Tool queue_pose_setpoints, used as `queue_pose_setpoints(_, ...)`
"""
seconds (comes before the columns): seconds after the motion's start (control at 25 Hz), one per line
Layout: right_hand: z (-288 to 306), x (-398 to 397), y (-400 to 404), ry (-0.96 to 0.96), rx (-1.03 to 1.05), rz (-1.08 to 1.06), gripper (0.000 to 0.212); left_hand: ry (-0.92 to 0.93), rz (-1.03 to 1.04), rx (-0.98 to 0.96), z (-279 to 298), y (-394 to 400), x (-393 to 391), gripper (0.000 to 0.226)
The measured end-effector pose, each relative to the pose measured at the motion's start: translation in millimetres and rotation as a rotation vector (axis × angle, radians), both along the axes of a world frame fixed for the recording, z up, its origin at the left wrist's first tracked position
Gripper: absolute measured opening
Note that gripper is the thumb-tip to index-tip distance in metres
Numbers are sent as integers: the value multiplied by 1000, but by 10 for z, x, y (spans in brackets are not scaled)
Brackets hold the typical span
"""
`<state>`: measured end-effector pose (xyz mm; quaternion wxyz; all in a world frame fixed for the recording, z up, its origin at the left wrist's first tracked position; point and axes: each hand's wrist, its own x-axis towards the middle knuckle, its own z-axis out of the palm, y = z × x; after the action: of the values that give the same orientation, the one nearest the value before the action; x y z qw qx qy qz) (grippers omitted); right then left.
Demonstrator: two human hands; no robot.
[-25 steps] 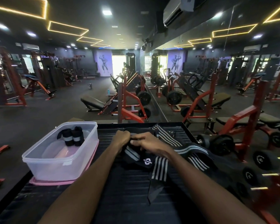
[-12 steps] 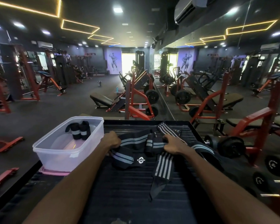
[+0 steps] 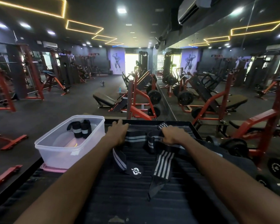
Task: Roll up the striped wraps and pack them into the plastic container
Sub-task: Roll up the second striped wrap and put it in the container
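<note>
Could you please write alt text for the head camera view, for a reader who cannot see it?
Two bare hands, left hand and right hand, stretch a striped wrap flat on a black ribbed surface in a gym. A clear plastic container at left holds two rolled wraps.

1. Dark gym floor (image 3: pixel 58 109).
2. Red-framed weight machines (image 3: pixel 141 101), black benches (image 3: pixel 103 101).
3. Mirror wall (image 3: pixel 217 50) at right.
4. Yellow strip lights (image 3: pixel 84 28) on black ceiling.
5. Bright doorway (image 3: pixel 131 63) at far end.
</note>
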<state>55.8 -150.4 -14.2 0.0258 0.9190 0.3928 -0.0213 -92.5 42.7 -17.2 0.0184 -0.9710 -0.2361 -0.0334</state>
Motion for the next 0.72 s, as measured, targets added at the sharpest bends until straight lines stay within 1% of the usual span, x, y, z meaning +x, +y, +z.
queue_pose_setpoints(0.04, 66, -4, 23, -40, -13, 26, 48, -14, -78, 29, -7, -71, 40, 50)
queue_pose_setpoints(0.08, 143, -16, 41, -67, -21, 43, 47, -23, -146, 17, -34, -127, 75, 39)
queue_pose_setpoints(0.16, 294, -39, 73, -45, -27, 75, 42, -27, -201, -97, -103, -220, 121, 17)
queue_pose_setpoints(0.2, 360, -41, 89, 3, -13, 94, 39, -23, -201, -140, -152, -242, 136, 12)
queue_pose_setpoints(0.24, 426, -51, 100, 58, 13, 118, 36, -6, -186, -176, -205, -254, 148, 13)
queue_pose_setpoints(0.28, 483, -69, 102, 103, 40, 146, 34, 22, -174, -183, -248, -262, 161, 20)
queue_pose_setpoints(0.36, 558, -111, 104, 176, 118, 200, 29, 105, -128, -95, -318, -277, 142, 41)
queue_pose_setpoints(0.4, 576, -126, 110, 209, 180, 217, 21, 133, -91, -45, -351, -271, 126, 46)
queue_pose_setpoints(0.44, 566, -113, 124, 269, 251, 210, 9, 145, -62, -27, -370, -259, 110, 47)
queue_pose_setpoints(0.48, 570, -155, 120, 341, 329, 218, 9, 159, -28, -40, -367, -255, 87, 46)
queue_pose_setpoints(0.52, 524, -139, 152, 443, 400, 210, 21, 171, 4, -63, -356, -251, 74, 45)
queue_pose_setpoints(0.56, 473, -166, 172, 523, 481, 205, 23, 182, 33, -80, -351, -232, 71, 47)
queue_pose_setpoints(0.6, 370, -141, 218, 550, 540, 177, 14, 192, 63, -94, -338, -221, 60, 51)
queue_pose_setpoints(0.64, 266, -144, 249, 567, 593, 170, 1, 209, 92, -107, -328, -212, 48, 55)
queue_pose_setpoints(0.68, 149, -143, 286, 572, 637, 145, 10, 222, 117, -109, -319, -195, 38, 61)
queue_pose_setpoints(0.72, 20, -145, 314, 565, 688, 109, 13, 248, 151, -113, -337, -162, 18, 66)
